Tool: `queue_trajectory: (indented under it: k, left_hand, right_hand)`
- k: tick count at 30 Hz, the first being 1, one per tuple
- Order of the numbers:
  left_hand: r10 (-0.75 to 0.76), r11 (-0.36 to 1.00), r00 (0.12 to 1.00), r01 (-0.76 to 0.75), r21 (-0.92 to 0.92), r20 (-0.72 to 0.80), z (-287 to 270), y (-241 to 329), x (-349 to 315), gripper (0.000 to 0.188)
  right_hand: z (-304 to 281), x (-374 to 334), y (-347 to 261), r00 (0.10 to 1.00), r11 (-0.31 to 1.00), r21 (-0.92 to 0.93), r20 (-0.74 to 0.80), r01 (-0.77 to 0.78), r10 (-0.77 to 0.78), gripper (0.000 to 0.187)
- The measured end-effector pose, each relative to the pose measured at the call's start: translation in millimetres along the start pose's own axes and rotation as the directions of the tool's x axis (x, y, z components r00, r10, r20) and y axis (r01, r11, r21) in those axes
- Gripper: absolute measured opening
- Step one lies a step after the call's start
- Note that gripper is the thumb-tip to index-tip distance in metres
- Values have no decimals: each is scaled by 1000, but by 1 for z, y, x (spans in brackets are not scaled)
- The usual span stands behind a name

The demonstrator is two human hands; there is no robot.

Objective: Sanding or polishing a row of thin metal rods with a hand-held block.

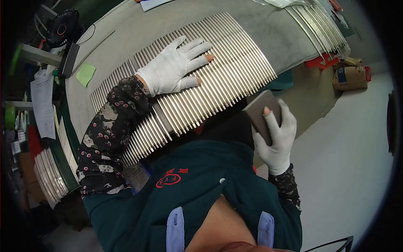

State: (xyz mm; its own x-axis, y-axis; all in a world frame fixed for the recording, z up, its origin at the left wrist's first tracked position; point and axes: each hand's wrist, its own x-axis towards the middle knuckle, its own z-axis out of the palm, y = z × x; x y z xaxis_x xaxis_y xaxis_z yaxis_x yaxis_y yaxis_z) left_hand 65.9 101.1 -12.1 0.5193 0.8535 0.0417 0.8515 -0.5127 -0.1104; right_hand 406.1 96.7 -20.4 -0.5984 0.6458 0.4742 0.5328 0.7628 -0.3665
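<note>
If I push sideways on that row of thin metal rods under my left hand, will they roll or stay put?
The metal rods look round and smooth, so loose ones would likely roll. Packed side by side under the flat left hand, they probably shift together. They look stiff, not floppy.

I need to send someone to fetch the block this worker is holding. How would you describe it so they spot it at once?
Start at the long grey table covered with a row of shiny metal rods. Just off its near edge, the right hand in a white glove holds a dark grey block. It is flat-faced, rectangular and matte, unlike the thin, gleaming rods under the left hand.
</note>
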Motion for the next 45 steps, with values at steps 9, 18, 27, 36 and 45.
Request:
queue_trajectory:
  k: [9,18,27,36,45]
  left_hand:
    - [-26,999,1000,26,-26,-13,1,2,0,68]
    - [-44,998,997,42,-41,-60,1,4,-1,64]
    - [-74,997,981,68,-35,-178,-31,4,-64,74]
    - [-312,950,950,312,2,-10,-16,10,-151,69]
    - [-276,961,961,276,-9,-3,-6,4,-116,77]
  right_hand:
    - [7,29,19,991,978,-203,-131,-44,18,58]
    - [3,30,28,986,956,-263,-136,-128,94,52]
    - [4,24,24,986,992,-65,-133,-108,99,58]
    - [5,31,36,979,979,-166,-185,-119,88,54]
    - [3,21,29,974,980,-80,-153,-181,167,54]
